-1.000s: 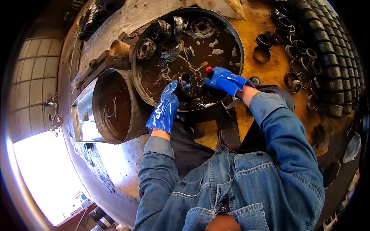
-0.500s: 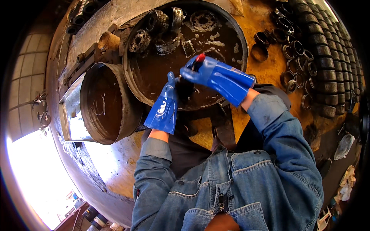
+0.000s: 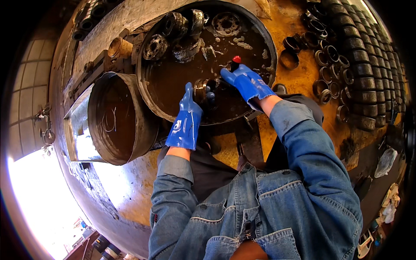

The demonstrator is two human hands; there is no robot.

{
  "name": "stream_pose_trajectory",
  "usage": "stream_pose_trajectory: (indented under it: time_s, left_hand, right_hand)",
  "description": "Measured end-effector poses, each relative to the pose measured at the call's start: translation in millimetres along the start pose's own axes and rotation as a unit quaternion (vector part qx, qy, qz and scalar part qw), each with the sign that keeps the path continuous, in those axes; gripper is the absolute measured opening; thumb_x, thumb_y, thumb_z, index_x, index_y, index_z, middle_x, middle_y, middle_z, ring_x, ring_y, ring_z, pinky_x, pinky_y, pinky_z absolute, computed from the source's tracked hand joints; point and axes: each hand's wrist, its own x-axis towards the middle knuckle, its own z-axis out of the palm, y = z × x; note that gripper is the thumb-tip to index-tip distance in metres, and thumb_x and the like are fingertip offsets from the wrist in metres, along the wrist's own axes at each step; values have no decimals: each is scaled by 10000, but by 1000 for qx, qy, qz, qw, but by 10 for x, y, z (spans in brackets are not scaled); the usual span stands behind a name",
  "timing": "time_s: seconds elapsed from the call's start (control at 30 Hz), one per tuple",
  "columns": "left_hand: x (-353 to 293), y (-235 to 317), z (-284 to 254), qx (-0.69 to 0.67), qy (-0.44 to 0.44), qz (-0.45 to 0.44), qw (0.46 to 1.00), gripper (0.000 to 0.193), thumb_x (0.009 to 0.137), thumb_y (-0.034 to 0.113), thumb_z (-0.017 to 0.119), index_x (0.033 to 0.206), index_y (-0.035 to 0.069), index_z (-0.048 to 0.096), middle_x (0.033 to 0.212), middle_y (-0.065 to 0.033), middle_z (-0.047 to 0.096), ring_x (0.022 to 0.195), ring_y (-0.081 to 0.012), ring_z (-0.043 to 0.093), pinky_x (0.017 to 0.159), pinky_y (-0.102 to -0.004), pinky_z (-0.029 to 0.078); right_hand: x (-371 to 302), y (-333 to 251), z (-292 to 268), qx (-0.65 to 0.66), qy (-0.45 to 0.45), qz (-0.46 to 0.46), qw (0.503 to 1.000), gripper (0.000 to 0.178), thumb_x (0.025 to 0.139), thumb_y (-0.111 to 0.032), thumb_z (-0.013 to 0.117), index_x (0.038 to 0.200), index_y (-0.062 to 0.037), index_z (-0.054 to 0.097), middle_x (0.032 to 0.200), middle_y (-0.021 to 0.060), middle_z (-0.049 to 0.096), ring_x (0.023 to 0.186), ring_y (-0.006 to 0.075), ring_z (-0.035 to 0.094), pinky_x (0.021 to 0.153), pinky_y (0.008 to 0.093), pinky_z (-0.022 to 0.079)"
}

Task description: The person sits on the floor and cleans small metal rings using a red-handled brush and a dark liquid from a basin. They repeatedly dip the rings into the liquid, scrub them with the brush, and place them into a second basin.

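Both my hands wear long blue rubber gloves above a large round pan of dark brown liquid. My left hand is closed round a grimy, ring-shaped metal part, with its fingertips showing on the far side. My right hand, a little right of and beyond that part, is closed on a dark-handled tool with a red end. The tool's working end lies in shadow near the part, and I cannot make out its kind. Several dirty wheel-like metal parts sit at the pan's far side.
A big metal drum with brown liquid stands left of the pan. Loose metal rings lie to the right, beside stacked rows of dark cylindrical parts. A rusty can is at the far left, and a clear plastic bag lies at right.
My right hand has moved right and away from the left with the red-ended tool. The metal part in my left hand now shows more plainly.
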Motion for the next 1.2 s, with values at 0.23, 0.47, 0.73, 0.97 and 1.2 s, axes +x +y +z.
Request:
stream_pose_trajectory:
  time_s: [0.23,0.47,0.73,0.97,1.2]
  left_hand:
    - [344,-21,-277,149,-178,78,970,409,1053,295,575,1390,66,600,1384,-134,631,1220,-336,608,1097,-428,495]
    - [67,130,-73,-13,-67,-17,998,463,1082,334,443,1379,8,584,1359,-174,657,1246,-384,607,1134,-545,443]
    - [30,184,-97,-67,-36,-101,992,492,1064,366,502,1302,-43,636,1258,-232,701,1138,-385,676,994,-500,526]
    - [193,250,-282,71,17,-86,994,468,1054,451,533,1049,23,723,967,-169,763,844,-336,712,797,-448,555]
    - [264,258,-259,114,-2,-68,991,430,1036,479,560,948,84,708,773,-56,680,635,-226,581,607,-395,459]
  right_hand:
    - [230,-255,355,182,-21,-245,952,219,959,-287,725,954,-68,746,927,140,734,848,282,711,808,401,585]
    - [-259,-123,330,-59,-28,-520,852,247,857,-220,733,1081,-129,679,968,111,726,798,352,716,651,420,568]
    - [-375,209,260,-225,-167,-423,862,308,720,-293,779,997,-173,719,915,94,734,875,347,728,719,465,581]
    - [0,369,173,-10,-7,-85,996,328,939,-414,694,926,-92,758,898,124,752,836,314,717,762,421,583]
    - [569,116,125,250,-54,4,967,368,978,-394,724,1023,-30,746,903,66,725,767,107,650,688,288,539]
